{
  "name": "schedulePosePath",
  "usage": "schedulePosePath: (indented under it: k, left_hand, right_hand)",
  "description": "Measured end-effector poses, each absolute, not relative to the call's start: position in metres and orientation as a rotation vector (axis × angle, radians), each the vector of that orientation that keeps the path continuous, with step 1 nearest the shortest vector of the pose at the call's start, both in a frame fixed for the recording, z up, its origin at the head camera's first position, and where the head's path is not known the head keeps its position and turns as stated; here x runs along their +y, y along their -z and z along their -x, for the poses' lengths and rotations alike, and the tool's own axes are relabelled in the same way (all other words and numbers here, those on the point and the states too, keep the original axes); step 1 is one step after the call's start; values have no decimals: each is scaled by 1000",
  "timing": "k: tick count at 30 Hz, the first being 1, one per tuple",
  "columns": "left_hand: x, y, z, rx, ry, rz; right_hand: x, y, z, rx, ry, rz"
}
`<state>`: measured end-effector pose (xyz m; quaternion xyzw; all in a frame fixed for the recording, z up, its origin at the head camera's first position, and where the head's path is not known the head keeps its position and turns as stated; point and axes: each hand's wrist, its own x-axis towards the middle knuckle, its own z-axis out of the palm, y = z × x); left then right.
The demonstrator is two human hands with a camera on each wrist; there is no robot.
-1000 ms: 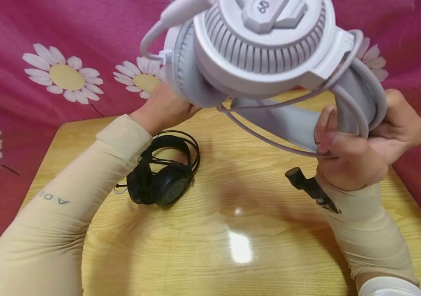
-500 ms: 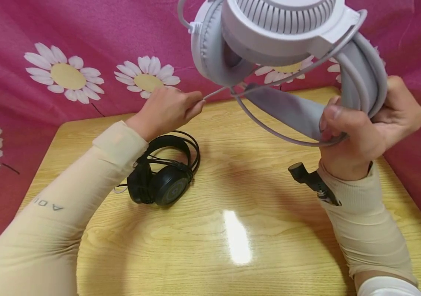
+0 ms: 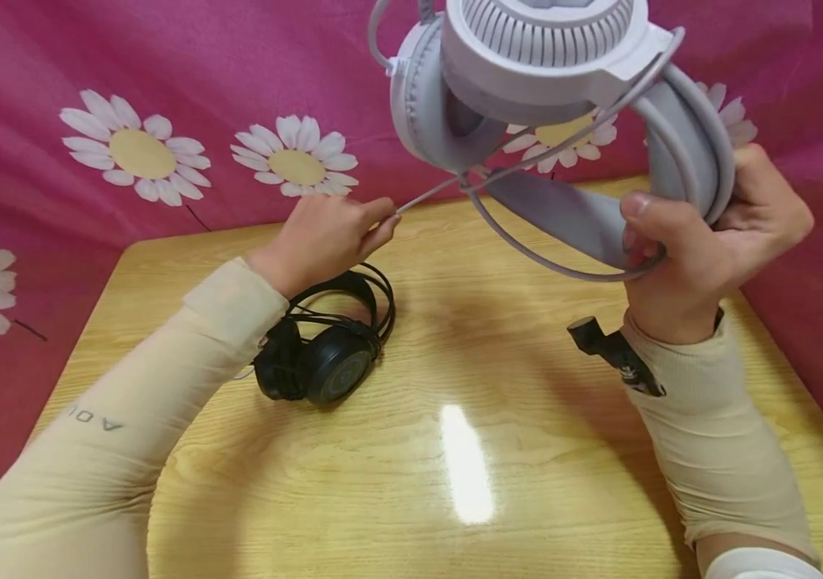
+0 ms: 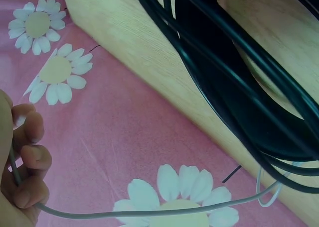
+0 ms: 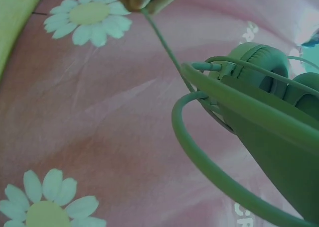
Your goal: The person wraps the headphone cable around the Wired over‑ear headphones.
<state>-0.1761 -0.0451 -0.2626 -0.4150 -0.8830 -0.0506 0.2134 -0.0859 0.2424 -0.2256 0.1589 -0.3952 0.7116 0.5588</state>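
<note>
Over the counter's [image 3: 382, 474] far right: white headset [image 3: 527, 92] held aloft, its band clamped between thumb and fingers of the right hand [image 3: 715, 241]. Left hand [image 3: 327, 237], farther left, pinches a cable [image 3: 425, 195] drawn straight toward that headset. Head view alone shows the ear cups of the black headset [image 3: 339, 366], lying on the counter's left, nearer than the left hand. Left-wrist view adds: cable threads the curled fingers, then runs toward the black headset's wires, passing from sight. Right-wrist view adds: white letters [image 5: 244, 214] on the flowered cloth [image 3: 237, 64]. Edges: cloth bounds counter far, left and right. Room: broad open stretch between black headset and right sleeve [image 3: 722, 450], continuing to the near side.
</note>
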Motion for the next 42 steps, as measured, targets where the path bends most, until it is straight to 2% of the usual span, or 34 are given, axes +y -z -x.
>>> schedulePosePath:
  k: [12, 28, 42]
  left_hand:
    - [-48, 262, 167, -2425, 81, 1137]
    - [-64, 242, 159, -2365, -19, 1119]
    - [-108, 226, 165, -2424, -4, 975]
  right_hand:
    - [229, 222, 80, -1025, -1698, -261]
    - [234, 229, 92, -1174, -1518, -158]
    - [241, 227, 93, -1222, -1449, -106]
